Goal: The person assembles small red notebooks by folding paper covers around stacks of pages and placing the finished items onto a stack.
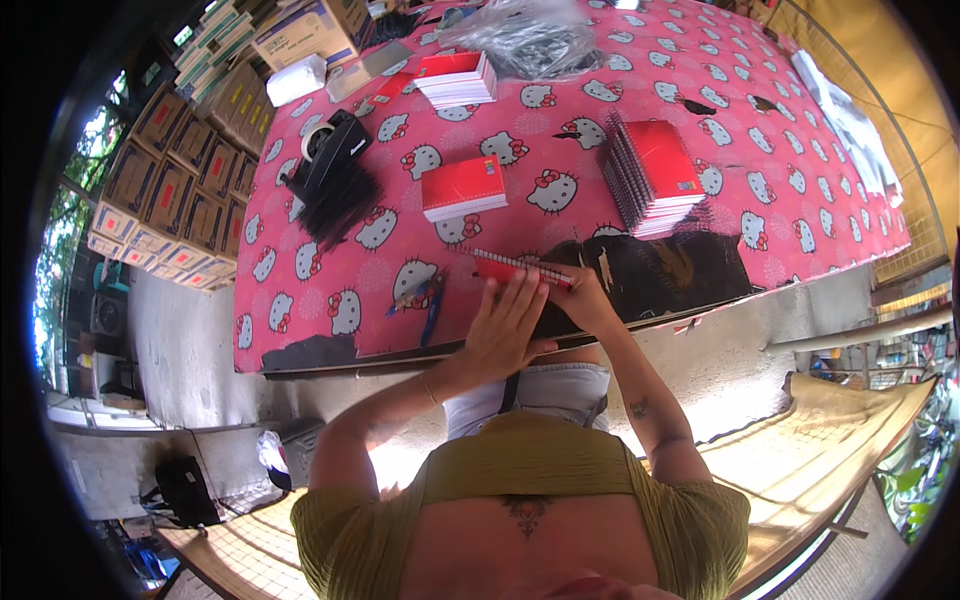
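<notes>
A red spiral-bound notebook (492, 267) is tilted up at the table's near edge, its wire coil along the far side. My left hand (508, 325) lies across its cover with the fingers stretched out. At the notebook's right end, my right hand (582, 300) grips it, the fingers partly hidden. Just beyond is a small stack of red-covered booklets (463, 185). A taller pile of red spiral notebooks (660, 165) stands to the right, coils facing left. Blue pens (431, 308) lie left of my left hand.
A pink patterned cover (560, 230) spreads over the table, torn to black near me. At the left stands a black tape dispenser (340, 145). Farther back are another red stack (455, 80) and clear plastic wrap (525, 35). Cardboard boxes (175, 170) are piled beyond the left edge.
</notes>
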A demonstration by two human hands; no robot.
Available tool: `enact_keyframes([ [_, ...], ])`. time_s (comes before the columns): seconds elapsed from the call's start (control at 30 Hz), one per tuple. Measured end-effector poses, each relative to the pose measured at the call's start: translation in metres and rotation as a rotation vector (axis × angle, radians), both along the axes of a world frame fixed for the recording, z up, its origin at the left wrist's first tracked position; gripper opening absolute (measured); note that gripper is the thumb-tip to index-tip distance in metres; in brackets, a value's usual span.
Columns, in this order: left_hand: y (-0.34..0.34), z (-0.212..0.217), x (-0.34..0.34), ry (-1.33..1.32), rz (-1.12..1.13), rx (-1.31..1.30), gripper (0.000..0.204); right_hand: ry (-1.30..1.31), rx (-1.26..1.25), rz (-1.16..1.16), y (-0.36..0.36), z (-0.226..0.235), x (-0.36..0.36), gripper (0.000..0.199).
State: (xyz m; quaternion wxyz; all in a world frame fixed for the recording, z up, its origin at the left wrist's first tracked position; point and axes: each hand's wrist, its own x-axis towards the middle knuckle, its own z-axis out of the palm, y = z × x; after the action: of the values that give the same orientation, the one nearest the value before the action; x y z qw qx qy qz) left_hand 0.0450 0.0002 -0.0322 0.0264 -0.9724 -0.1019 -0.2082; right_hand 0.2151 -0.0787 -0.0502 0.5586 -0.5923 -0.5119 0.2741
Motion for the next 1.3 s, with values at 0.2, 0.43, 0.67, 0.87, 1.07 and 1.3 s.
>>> enact_keyframes([
  [0.2,0.006,0.022,0.017,0.028,0.008,-0.018,0.079,0.011,-0.093,0.019,0.002,-0.004,0.004,0.022],
  [0.43,0.023,0.031,0.019,-0.151,-0.018,-0.172,0.039,-0.128,-0.095,0.005,-0.004,0.024,0.001,0.028],
  [0.67,0.024,0.029,0.022,-0.295,-0.109,-0.29,0.021,0.041,-0.098,0.06,-0.029,0.031,0.033,0.022],
  [0.87,0.026,0.035,0.021,-0.301,-0.107,-0.329,0.022,0.119,-0.17,0.119,-0.026,0.049,0.04,0.015],
  [1.07,0.03,0.04,0.019,-0.301,-0.121,-0.367,0.024,0.091,-0.073,0.187,-0.022,0.047,0.042,0.007],
  [1.3,0.012,0.053,0.017,-0.16,-0.096,-0.286,0.021,-0.227,-0.011,-0.18,-0.02,0.047,0.02,0.01],
])
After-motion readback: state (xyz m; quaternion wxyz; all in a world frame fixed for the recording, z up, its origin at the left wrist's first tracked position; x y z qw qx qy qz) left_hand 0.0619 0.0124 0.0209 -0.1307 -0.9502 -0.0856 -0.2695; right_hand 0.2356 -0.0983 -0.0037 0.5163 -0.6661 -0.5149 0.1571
